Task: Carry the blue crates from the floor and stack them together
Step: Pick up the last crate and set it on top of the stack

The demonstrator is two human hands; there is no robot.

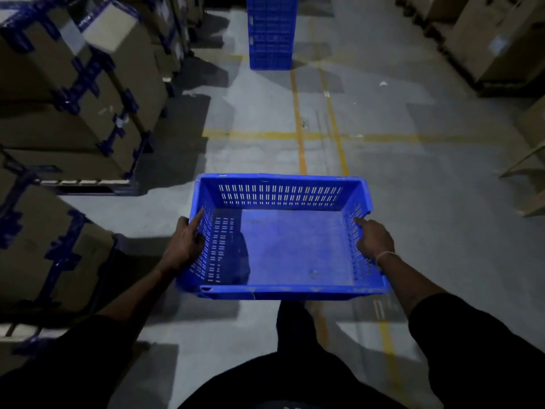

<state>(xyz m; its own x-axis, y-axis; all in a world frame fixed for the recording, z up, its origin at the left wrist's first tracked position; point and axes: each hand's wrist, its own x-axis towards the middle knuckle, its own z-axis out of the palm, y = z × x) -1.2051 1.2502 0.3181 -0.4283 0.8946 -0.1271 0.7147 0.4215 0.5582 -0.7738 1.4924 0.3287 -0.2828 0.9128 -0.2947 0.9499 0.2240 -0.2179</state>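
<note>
An empty blue crate (295, 246) with slotted walls is held level in front of my body, above the floor. My left hand (184, 242) grips its left wall, index finger stretched along the rim. My right hand (374, 239) grips the right wall the same way. Straight ahead, at the far end of the aisle, a tall stack of blue crates (271, 31) stands on the floor.
Stacked cardboard boxes (73, 93) with blue corner straps line the left side on pallets. More cardboard boxes (495, 39) stand at the right. Yellow floor lines (298, 122) run down the grey concrete aisle between them.
</note>
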